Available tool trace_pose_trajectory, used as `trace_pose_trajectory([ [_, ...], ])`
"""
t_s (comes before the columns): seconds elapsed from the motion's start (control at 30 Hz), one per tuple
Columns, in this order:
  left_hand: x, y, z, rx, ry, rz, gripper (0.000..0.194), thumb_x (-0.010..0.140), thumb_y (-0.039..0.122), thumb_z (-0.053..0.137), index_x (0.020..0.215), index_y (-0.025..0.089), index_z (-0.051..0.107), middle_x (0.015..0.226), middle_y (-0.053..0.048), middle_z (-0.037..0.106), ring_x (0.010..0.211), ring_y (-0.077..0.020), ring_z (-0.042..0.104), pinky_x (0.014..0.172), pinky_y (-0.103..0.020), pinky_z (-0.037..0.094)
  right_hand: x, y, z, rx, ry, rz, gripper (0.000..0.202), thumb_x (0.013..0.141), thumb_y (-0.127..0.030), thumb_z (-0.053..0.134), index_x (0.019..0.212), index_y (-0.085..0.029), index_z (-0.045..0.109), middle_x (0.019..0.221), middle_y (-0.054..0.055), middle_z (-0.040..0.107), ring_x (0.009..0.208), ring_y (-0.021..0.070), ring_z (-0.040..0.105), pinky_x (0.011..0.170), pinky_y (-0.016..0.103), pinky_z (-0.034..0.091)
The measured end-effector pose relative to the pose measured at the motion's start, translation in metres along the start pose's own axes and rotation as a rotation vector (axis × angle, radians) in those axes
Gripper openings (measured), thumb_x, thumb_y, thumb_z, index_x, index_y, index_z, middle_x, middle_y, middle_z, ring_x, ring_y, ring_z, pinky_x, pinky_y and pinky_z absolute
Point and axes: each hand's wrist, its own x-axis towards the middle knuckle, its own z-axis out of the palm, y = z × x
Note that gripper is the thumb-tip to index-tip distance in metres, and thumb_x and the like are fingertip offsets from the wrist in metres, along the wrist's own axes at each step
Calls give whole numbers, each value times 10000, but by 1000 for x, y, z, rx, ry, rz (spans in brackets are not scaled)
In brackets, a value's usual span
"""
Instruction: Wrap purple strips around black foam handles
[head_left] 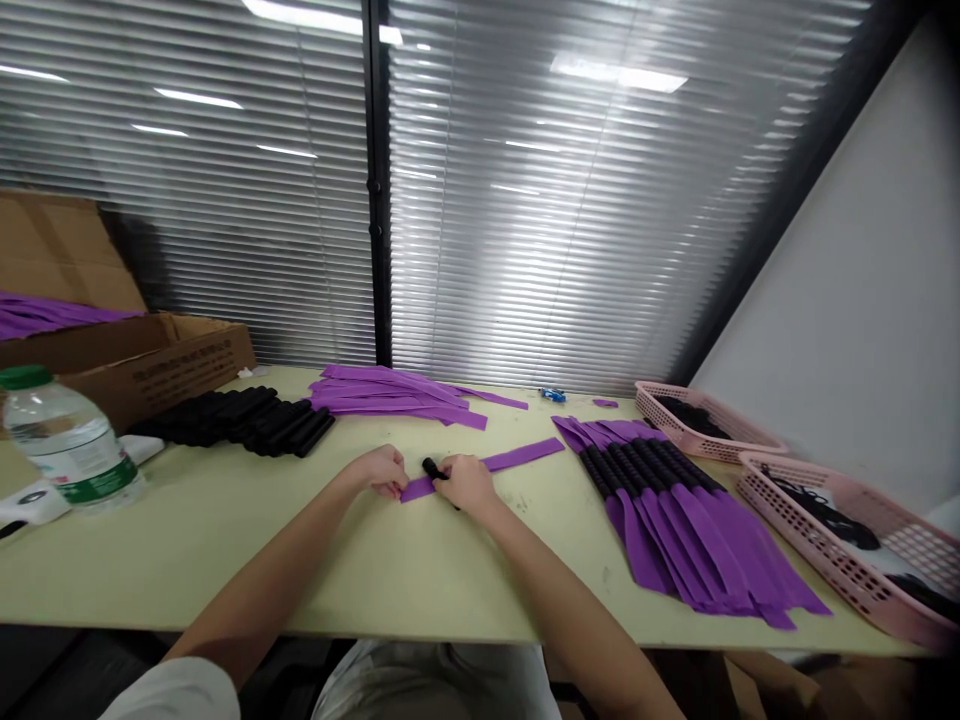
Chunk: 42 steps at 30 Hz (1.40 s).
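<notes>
One clear bottle (82,450) with a green cap stands at the left edge of the frame, in front of an open cardboard box (176,365) that has purple material (56,315) showing inside. Below the bottle, a white object (34,503) lies on the pale tabletop (367,590). Right of the box, black tubes (247,420) lie side by side in a heap. Next comes a loose pile of purple strips (397,395) near the back edge, below the blinds (517,210).

At centre, the left hand (384,472) is closed, its fingertips pinching the near end of a single purple strip (525,455). The right hand (466,484), just beside it, grips a short black piece (430,467) over that strip, which runs out beyond the hand toward the right.

Farther right, a small blue item (553,395) and a purple scrap (605,403) lie near the back. In front of them, purple bands with black sleeves (720,540) lie in an overlapping row. Two pink baskets (795,532) at the right edge hold black items (836,520).
</notes>
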Motion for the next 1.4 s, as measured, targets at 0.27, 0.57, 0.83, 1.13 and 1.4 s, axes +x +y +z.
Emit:
trace_pose_trajectory([
  [0.27, 1, 2, -1, 30, -16, 13, 241, 529, 69, 650, 545, 191, 443, 459, -13, 609, 649, -224, 699, 526, -237, 538, 21, 73, -40, -26, 47, 309, 256, 670, -245, 697, 922, -279, 732, 987, 62, 704, 892, 252, 658, 684, 315, 490],
  [0.57, -1, -1, 1, 188, 71, 189, 162, 534, 123, 653, 655, 177, 560, 518, -2, 606, 562, -206, 638, 504, -265, 488, 26, 119, -49, -24, 91, 452, 246, 719, -300, 678, 960, -286, 724, 986, 75, 696, 882, 248, 665, 674, 316, 505],
  [0.83, -17, 6, 26, 375, 224, 634, 304, 716, 216, 640, 1015, 191, 683, 1129, -104, 646, 1087, -269, 583, 991, -352, 423, 20, 91, -34, -60, 164, 327, 266, 773, -248, 597, 1009, -273, 716, 955, 84, 699, 889, 252, 654, 685, 304, 485],
  [1.13, -2, -8, 50, 594, 152, 889, 482, 948, 403, 429, 1371, 192, 520, 1473, -119, 429, 1363, -261, 398, 1135, -384, 308, 21, 105, -41, -5, 233, 397, 269, 750, -272, 627, 1002, -271, 723, 939, 72, 705, 883, 251, 658, 697, 300, 488],
  [1.4, 6, -9, 45, 633, 123, 971, 433, 969, 334, 407, 1352, 178, 534, 1397, -121, 523, 1305, -251, 478, 1115, -407, 352, 21, 146, -61, 102, 432, 586, 337, 795, -387, 588, 1103, -304, 695, 1031, 73, 696, 984, 282, 640, 790, 350, 494],
])
